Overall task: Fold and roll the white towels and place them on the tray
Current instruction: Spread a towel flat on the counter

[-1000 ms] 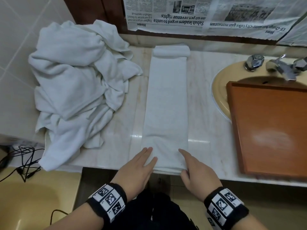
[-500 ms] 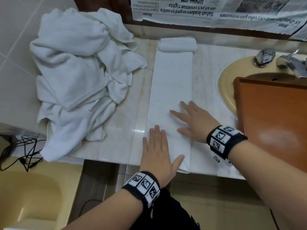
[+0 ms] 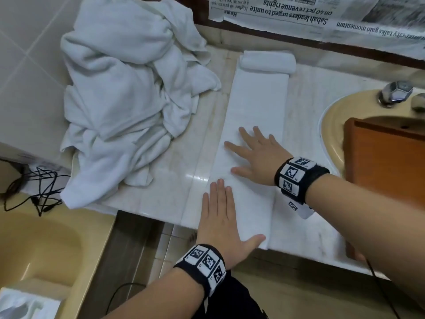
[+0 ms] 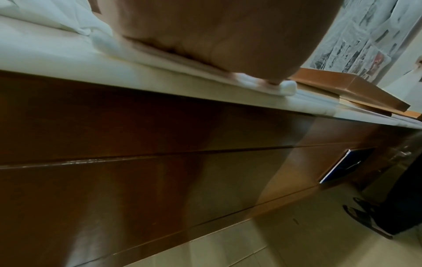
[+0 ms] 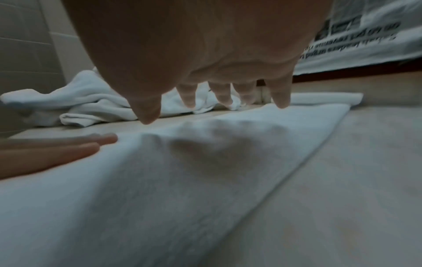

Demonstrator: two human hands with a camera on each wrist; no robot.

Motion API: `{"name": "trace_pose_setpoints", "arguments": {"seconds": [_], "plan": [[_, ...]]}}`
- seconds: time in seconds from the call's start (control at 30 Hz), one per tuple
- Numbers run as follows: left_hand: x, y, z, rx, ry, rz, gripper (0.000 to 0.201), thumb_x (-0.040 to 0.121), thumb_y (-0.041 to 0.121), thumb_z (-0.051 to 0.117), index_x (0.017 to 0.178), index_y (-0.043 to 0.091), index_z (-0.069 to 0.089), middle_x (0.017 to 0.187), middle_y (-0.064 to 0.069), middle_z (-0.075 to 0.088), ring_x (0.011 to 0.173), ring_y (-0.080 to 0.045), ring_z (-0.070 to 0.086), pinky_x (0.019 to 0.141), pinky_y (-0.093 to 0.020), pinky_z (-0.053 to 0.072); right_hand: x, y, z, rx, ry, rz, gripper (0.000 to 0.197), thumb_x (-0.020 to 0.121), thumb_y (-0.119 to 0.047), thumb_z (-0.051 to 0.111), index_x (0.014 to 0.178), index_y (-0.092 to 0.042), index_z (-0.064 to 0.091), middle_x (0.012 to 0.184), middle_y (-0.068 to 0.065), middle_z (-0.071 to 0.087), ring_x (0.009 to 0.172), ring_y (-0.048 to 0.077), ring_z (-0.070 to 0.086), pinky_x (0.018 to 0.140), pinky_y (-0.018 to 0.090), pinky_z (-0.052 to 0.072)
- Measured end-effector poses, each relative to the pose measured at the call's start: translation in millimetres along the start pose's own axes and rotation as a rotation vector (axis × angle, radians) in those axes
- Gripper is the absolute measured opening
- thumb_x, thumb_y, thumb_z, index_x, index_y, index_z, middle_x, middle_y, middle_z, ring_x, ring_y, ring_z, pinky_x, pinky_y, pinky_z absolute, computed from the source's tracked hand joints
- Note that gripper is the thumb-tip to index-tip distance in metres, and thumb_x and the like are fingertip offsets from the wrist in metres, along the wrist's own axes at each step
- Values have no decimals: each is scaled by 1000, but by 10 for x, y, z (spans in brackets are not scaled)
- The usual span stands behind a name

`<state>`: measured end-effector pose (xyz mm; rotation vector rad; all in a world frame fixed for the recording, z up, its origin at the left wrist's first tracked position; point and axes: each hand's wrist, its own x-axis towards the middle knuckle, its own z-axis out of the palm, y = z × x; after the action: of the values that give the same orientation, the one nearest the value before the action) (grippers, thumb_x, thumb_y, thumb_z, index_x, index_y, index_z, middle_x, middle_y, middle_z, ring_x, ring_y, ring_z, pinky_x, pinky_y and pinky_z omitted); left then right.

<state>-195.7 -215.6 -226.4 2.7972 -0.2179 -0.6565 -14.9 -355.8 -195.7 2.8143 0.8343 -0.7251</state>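
Note:
A white towel (image 3: 257,107) folded into a long narrow strip lies on the marble counter (image 3: 161,199), its far end turned into a small roll (image 3: 268,62). My left hand (image 3: 220,217) lies flat on the strip's near end at the counter edge, fingers straight. Farther up the strip my right hand (image 3: 255,153) presses down with its fingers spread; in the right wrist view the fingertips (image 5: 282,101) touch the towel (image 5: 205,171). A brown wooden tray (image 3: 386,162) sits over the sink at the right, with no towel in the part that shows.
A heap of crumpled white towels (image 3: 124,95) fills the counter's left side. A beige sink (image 3: 333,125) with a chrome tap (image 3: 395,94) lies under the tray. Newspaper (image 3: 322,14) covers the wall behind. Black cables (image 3: 30,187) hang at the left.
Both hands went from the strip's near edge onto it. The right hand slid farther up the strip with fingers spread; the left laid flat near the edge.

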Motion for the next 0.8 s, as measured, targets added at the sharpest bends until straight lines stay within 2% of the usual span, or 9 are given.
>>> {"name": "trace_pose_setpoints", "arguments": {"seconds": [0.07,0.2,0.3,0.4,0.57,0.63,0.73,0.8], "plan": [[-8,10,3,-4,10,3,130,78,91,29,154,-1,-23,157,-21,-42,147,-36,-38,125,-57,-7,181,64,19,34,-34,43,78,91,-82,23,155,-54,-12,169,-2,-21,155,41,-14,121,68,8],[1,3,28,10,23,4,133,75,92,32,155,0,-22,158,-21,-40,148,-36,-37,125,-57,-6,558,296,-73,45,-7,118,89,79,-94,20,152,-58,-16,168,-8,-23,155,41,-14,118,72,7],[2,2,26,14,27,4,135,74,93,33,155,1,-23,158,-20,-41,147,-36,-38,125,-56,-7,808,425,-225,68,8,174,91,77,-96,21,152,-58,-12,169,-12,-19,154,46,-9,115,75,12],[0,-6,33,6,26,8,135,74,94,32,155,2,-25,158,-20,-41,146,-36,-39,125,-56,-7,998,555,-416,129,-19,244,91,78,-95,24,153,-58,-11,169,-12,-19,153,50,-9,115,76,11],[9,-15,35,25,10,17,135,75,95,30,155,0,-23,157,-22,-41,145,-38,-40,124,-58,-8,1168,675,-714,134,-15,314,88,91,-83,30,161,-43,-6,171,0,-14,153,50,-6,121,63,1],[14,-18,32,28,7,17,135,75,95,29,155,0,-23,157,-23,-42,145,-38,-41,124,-58,-8,1215,731,-754,161,-10,314,84,94,-77,35,162,-42,-1,171,1,-11,154,49,-4,121,64,5],[6,-15,14,26,6,20,134,76,94,29,155,-1,-22,157,-24,-40,146,-39,-39,124,-59,-7,1136,735,-770,240,29,328,81,98,-65,46,162,-44,2,172,6,-8,155,45,0,121,66,17],[-10,-24,-12,21,-9,16,133,77,93,30,155,-1,-24,156,-24,-42,145,-39,-40,124,-59,-7,915,647,-733,297,63,315,77,103,-50,50,162,-43,2,171,6,-10,156,40,-3,122,62,20]]}}
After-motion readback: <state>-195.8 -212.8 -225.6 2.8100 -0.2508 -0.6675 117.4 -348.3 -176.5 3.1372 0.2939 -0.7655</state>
